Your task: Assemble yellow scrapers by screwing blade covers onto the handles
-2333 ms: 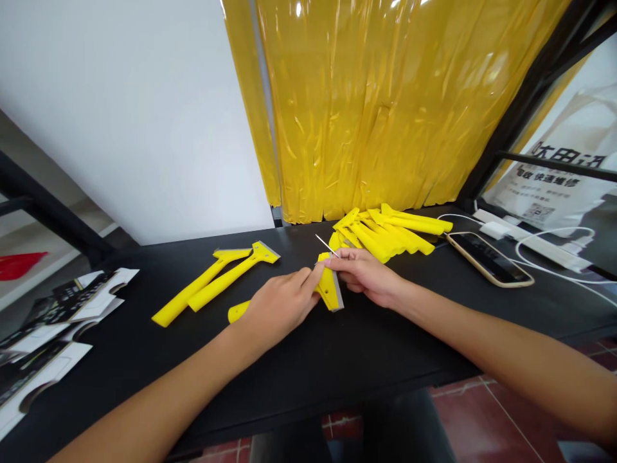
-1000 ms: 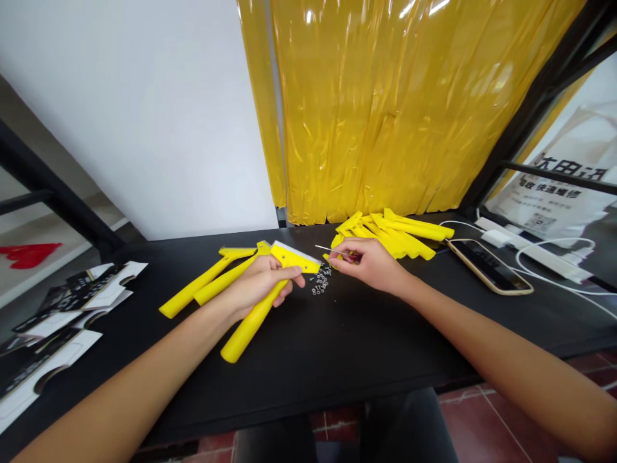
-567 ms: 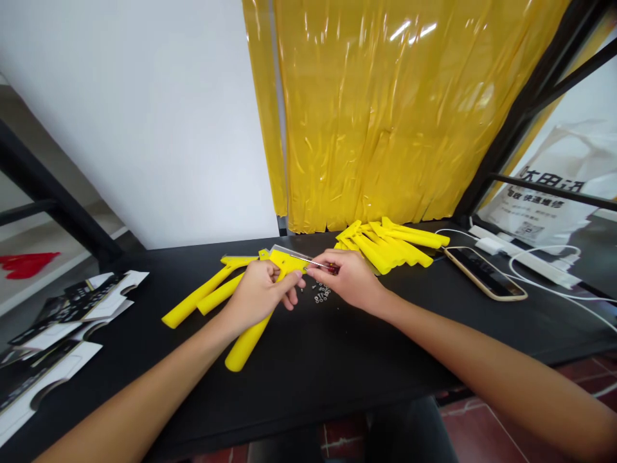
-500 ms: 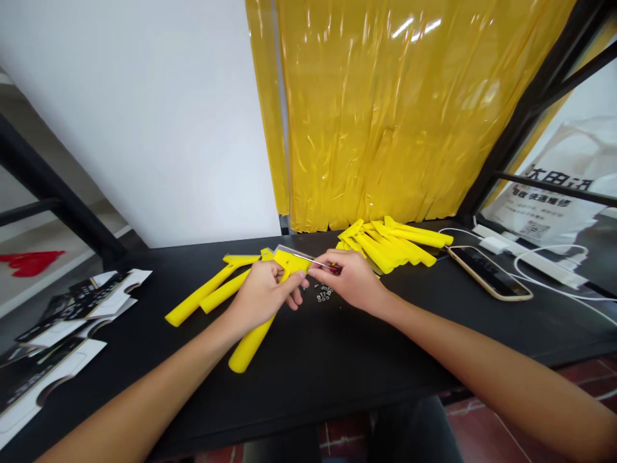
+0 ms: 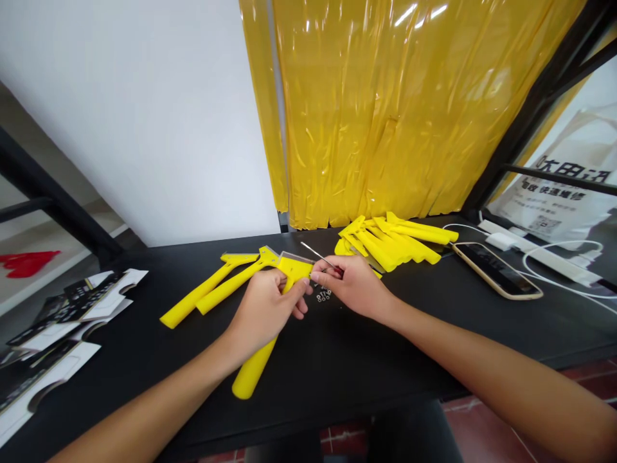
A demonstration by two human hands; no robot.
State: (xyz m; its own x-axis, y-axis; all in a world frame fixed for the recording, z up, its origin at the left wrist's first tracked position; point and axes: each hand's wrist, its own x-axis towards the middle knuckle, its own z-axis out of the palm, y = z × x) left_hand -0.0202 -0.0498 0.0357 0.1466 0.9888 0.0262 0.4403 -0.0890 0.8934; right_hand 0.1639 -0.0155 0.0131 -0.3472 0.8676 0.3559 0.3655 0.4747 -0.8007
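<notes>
Left hand is wrapped firmly round the neck of a yellow plastic scraper with a tubular handle and straight metal blade; it sits mid-bench, head toward the right hand, probably to steady the head and keep fingers off the edge. Right hand is curled on a thin metal screwdriver with a reddish handle, shaft angled past the blade, presumably parked to free thumb and forefinger at the head's corner. Can't tell if they pinch anything. Small silvery nuts and screws lie just below, within easy reach. Two yellow bladed scrapers lie left, apart from the heaped yellow plastic handles.
</notes>
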